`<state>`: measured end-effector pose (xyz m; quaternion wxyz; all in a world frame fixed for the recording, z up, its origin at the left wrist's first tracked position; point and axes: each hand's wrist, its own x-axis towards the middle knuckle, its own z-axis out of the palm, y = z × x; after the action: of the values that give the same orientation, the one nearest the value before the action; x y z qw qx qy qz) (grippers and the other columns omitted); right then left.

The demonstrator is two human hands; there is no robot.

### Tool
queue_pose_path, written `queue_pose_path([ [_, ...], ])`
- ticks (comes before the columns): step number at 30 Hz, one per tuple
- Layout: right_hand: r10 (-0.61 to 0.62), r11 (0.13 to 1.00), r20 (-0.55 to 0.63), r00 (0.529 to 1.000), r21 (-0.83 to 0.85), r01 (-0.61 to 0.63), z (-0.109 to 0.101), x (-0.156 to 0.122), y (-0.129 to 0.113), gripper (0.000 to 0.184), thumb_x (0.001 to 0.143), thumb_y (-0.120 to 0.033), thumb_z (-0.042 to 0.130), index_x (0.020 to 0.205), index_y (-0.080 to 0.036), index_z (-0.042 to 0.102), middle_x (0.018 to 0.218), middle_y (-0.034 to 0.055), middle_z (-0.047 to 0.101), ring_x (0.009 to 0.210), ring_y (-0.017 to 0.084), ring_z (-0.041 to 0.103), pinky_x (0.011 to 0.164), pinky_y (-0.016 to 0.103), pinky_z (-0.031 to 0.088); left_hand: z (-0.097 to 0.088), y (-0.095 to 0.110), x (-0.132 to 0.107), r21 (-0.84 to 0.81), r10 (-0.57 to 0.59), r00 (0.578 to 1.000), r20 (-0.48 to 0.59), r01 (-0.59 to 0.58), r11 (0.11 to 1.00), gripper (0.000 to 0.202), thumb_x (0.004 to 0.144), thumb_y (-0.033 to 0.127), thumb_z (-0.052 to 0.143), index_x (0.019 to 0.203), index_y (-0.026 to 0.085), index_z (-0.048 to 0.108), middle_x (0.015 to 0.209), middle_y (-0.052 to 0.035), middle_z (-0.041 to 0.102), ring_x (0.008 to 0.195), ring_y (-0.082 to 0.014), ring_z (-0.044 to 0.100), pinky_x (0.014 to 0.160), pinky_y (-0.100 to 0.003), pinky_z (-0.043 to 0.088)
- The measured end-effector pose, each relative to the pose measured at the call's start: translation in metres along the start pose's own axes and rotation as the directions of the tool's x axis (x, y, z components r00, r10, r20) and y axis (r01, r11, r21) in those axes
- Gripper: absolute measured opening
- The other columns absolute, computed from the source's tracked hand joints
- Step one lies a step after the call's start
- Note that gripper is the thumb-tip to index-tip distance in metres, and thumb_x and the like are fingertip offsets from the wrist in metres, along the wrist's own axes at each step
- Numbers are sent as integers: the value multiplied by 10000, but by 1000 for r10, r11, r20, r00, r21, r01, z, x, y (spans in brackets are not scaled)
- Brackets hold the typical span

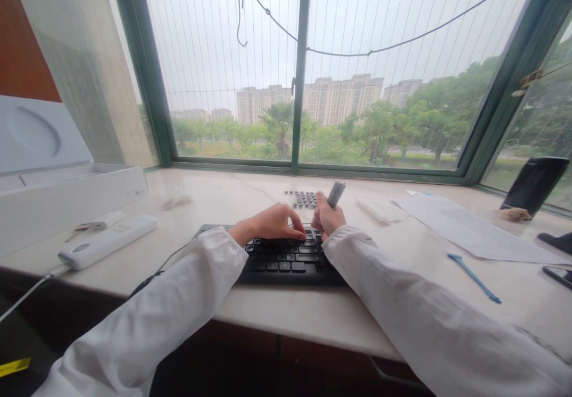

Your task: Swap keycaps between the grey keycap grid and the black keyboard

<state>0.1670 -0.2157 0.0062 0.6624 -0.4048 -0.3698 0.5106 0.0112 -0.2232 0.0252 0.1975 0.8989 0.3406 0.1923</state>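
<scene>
While both sleeved forearms cross the near counter edge, the parts read as follows.
Keyboard [286,260]: black, directly under both hands, close to the counter's front edge.
Left hand [272,223]: fingers curled downward, tips touching the keys.
Right hand [328,217]: fingers wrapped tight around a grey cylindrical tool [336,194], which tilts up and away.
Loose keycaps [302,198]: grouped just beyond the fingers.
Counter [277,307]: bare stone beyond the keycaps; papers [469,227] well right of the fingers.
</scene>
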Motion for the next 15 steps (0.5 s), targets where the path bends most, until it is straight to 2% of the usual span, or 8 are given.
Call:
queue_pose_path([
  [5,64,996,-60,996,69,-60,4,-5,-4,391,869,-392,566,623,-229,310,336,-114,241,281,45,184,273,177,165,0,1,0,10,-2,1000,5,2,1000,322,723,463,686,865,183,759,763,-23,715,663,-119,590,643,-224,410],
  [10,70,995,-86,994,81,-63,3,-6,-3,407,856,-413,584,631,-229,298,338,-116,241,282,46,184,271,173,171,-1,2,0,12,-9,1000,6,9,1000,336,720,471,684,864,176,759,761,-24,712,664,-119,588,646,-222,408],
  [15,37,994,-8,999,99,-36,2,-2,1,462,842,-448,588,596,-229,264,342,-117,210,294,41,171,279,176,164,-1,0,0,-2,-3,1000,13,3,1000,347,720,478,679,869,173,754,776,-26,714,678,-125,597,656,-226,417],
])
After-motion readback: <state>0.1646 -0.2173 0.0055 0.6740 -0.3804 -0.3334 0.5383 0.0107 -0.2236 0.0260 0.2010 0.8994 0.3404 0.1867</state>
